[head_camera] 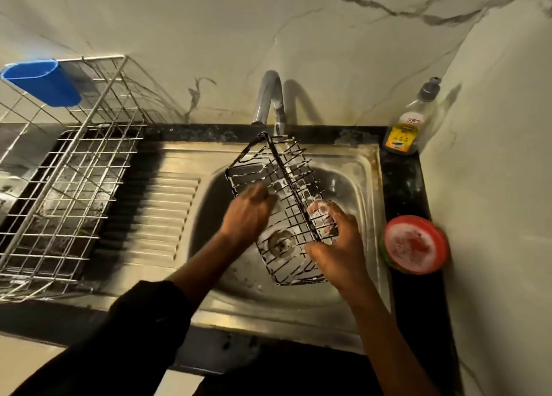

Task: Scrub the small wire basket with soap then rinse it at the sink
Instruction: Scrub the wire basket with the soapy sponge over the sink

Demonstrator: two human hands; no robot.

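A person at a kitchen sink (298, 309) holds a small wire basket (279, 162) over the steel basin, tilted, its far corner just under the spout of the chrome tap (268, 96); white suds cling to the black wires. The right hand (337, 246) grasps the basket's near right side, its foam-covered fingers (321, 209) curled round the wire and the thumb set against the lower frame; the left hand (248, 210) reaches into the basket's left side with curled fingers, too blurred by motion to tell whether it grips the wire, holds a scrubber or merely presses. The drain (280, 243) shows through the mesh below the basket; a black sleeve (143, 321) covers the left forearm, while the right forearm is bare. On the ribbed drainboard (167, 210) and the counter to the left stands a large steel dish rack (68, 171) with a blue plastic holder (44, 82) hung on its far rail. A bottle of dish liquid (409, 126) stands in the corner behind the sink on the black counter (418, 306); a round red tub (415, 243) sits on that counter just right of the basin, near the right hand; veined marble walls (328, 37) close in behind and to the right.
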